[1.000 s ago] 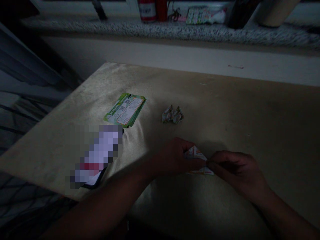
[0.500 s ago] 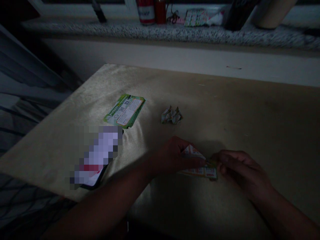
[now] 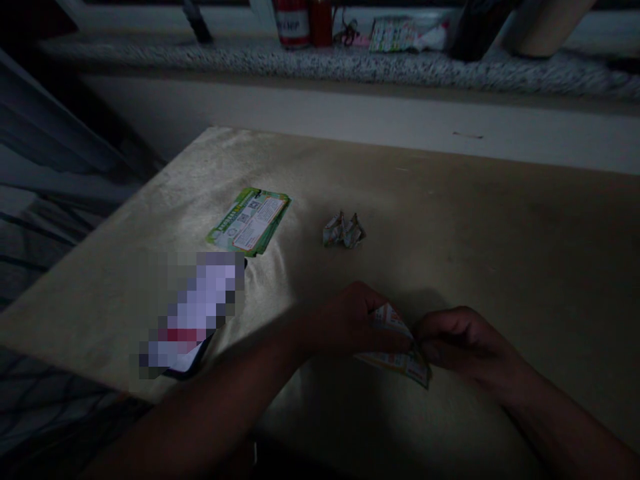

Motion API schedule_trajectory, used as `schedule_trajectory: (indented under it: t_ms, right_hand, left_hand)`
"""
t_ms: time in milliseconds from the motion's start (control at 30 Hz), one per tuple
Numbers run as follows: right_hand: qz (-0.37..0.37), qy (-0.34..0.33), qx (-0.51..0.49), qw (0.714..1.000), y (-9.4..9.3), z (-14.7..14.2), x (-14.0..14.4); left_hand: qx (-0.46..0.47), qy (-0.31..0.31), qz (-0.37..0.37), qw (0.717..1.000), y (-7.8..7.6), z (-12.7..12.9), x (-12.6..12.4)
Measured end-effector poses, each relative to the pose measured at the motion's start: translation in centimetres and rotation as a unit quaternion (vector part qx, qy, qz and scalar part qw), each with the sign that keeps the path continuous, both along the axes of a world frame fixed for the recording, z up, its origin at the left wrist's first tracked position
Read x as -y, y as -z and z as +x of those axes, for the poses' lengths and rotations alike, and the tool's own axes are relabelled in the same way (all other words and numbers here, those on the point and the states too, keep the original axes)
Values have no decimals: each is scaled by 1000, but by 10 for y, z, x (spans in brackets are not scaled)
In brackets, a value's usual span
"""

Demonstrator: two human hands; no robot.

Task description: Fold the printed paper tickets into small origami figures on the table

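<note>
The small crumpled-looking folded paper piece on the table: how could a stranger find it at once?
Start from the beige table. Right of the flat green printed leaflet stack and beyond both hands lies the small folded paper piece. Unlike the leaflets it stands up in points, and no hand touches it.

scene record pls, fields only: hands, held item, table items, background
left hand: pinches the folded paper from its left side
right hand: grip closed on the paper's right end
folded paper: printed, partly creased, held low over the table
table items: stack of green leaflets, small folded paper piece, blurred-out phone
background: speckled ledge with a red can
lighting: dim
</note>
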State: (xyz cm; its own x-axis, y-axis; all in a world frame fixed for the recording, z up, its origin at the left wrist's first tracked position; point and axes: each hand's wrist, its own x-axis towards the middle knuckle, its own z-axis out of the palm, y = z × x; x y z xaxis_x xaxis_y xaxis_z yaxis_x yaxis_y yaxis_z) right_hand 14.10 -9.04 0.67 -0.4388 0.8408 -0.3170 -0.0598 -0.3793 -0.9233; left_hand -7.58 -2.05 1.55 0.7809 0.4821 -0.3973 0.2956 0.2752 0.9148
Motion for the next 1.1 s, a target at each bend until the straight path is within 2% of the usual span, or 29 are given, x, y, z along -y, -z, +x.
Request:
schedule_trajectory:
  t_ms: [167,367,600,967,1100]
  right_hand:
    - [21,2,48,999,0,-1,2]
    - [3,15,15,1000,-5,-1,0]
    - [15,-21,18,1000,-2,2,-2]
    - [48,-4,115,992,2,3,2]
    - [86,-1,151,985,-1,0,1]
  left_hand:
    - [4,-2,18,1000,-3,0,-1]
    - [0,-8,24,1000,-2,-1,-3]
    - [-7,11,31,999,-1,0,-2]
    - [-29,21,88,995,0,1,-2]
    - [-31,22,106,994,1,2,-2]
